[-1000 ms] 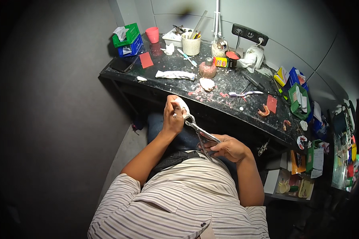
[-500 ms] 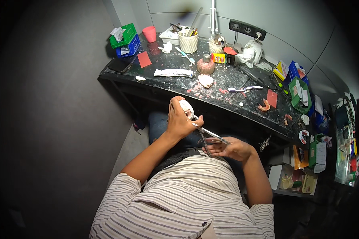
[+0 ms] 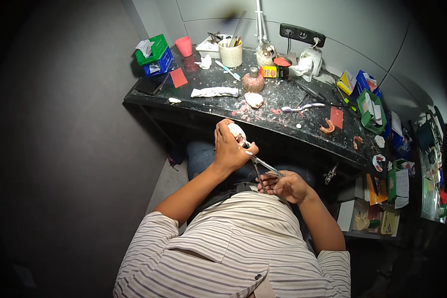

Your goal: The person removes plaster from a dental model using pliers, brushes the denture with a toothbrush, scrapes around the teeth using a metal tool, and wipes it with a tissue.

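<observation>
- The white piece [image 3: 237,132] is up in the left hand [image 3: 228,151], in front of the surface [image 3: 196,79] and off it; the left grip is closed round it.
- The pliers [image 3: 268,166] run from the piece's near edge down and right; the left thumb lies by their head, so I cannot tell whether the jaws bite.
- Nearer the body than the piece and right of it, the right hand [image 3: 291,187] has its grip round the pliers' handles, which stand apart, fingers loosely curled.
- The step in hand seems to be working the pliers at the piece's edge.
- Judging by the spread handles, a squeeze would call for a firm left hold, the thumb clear of the jaws, and right fingers drawing both handles together.
- Beyond the piece, on the surface, sit a white lump [image 3: 254,100] and, behind it, a flask [image 3: 253,82].
- Beyond the piece and left lies a tube [image 3: 214,92]; to its right, a toothbrush [image 3: 303,107] and a pink arch [image 3: 327,127].
</observation>
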Demonstrator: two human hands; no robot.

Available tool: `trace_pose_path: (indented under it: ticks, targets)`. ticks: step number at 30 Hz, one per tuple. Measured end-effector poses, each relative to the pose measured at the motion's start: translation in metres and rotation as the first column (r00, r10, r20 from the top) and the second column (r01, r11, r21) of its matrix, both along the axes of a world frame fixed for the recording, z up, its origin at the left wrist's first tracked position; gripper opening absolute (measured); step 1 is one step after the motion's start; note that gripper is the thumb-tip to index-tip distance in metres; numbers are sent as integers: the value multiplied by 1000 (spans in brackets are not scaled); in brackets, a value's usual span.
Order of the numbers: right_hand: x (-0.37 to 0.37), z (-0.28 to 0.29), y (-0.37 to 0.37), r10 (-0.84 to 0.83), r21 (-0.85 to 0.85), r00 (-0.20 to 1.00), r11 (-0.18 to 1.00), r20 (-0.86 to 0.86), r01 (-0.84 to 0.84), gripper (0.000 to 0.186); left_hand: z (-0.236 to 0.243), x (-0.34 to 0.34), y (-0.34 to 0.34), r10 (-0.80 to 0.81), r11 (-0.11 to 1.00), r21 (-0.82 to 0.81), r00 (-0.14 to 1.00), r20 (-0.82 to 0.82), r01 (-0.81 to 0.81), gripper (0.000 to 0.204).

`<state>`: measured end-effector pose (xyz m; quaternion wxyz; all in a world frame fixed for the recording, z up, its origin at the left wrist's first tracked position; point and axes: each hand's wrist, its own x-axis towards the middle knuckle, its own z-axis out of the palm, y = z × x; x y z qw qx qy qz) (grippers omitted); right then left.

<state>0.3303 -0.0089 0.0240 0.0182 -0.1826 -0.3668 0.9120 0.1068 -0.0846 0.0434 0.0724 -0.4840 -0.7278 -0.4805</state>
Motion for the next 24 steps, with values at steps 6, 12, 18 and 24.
trace_pose_path:
  ticks: [6,12,18,24]
  targets:
    - [-8,3,-5,11,19,996,1000,92,-13,45,-10,-5,0,36,999,25,998,-58,-35,75]
    - [-13,-5,-6,33,6,998,999,62,-33,41,-12,-8,4,59,997,57,997,-48,-56,70]
    - [-19,-9,-5,75,41,995,996,68,-78,39,-31,-20,15,81,987,138,996,26,-83,43]
    - [-31,26,11,181,141,979,971,95,-194,38,-22,-37,24,84,966,240,995,46,-93,33]
